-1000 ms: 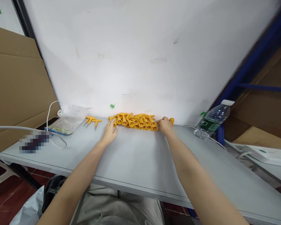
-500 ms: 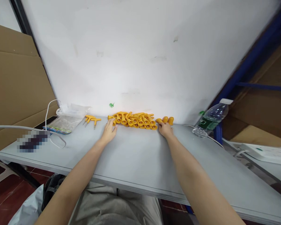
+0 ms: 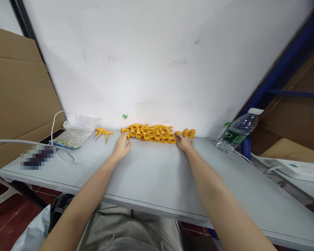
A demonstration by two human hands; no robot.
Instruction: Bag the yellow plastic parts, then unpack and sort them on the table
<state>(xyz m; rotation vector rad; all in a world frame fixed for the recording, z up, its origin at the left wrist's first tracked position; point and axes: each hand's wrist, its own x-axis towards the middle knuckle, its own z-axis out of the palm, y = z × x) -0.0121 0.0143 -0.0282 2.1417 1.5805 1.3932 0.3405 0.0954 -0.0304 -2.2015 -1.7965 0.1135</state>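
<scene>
A long pile of yellow corkscrews (image 3: 151, 134) lies against the wall, T-shaped handles backward and hollow bell-shaped sleeves facing me. At the pile's left end rests my left hand (image 3: 122, 147), open, with fingers spread and fingertips touching the end pieces. My right hand (image 3: 185, 143) is at the other end, its fingers curled round a tilted yellow sleeve (image 3: 178, 133) that they partly hide. Just behind that hand, two more yellow sleeves (image 3: 191, 133) stand upright. Off to the left, several T-handles with bare metal spirals (image 3: 106, 135) lie loose.
Left of the loose handles are a clear plastic bag (image 3: 78, 134), a white cable (image 3: 65, 162) and a blurred dark object (image 3: 38, 158). A water bottle (image 3: 238, 132) leans at the right near a blue frame (image 3: 253, 101). Cardboard (image 3: 15, 87) stands on the left.
The view has shifted very slightly. Both hands stay at the ends of the pile, and the pile looks the same.
</scene>
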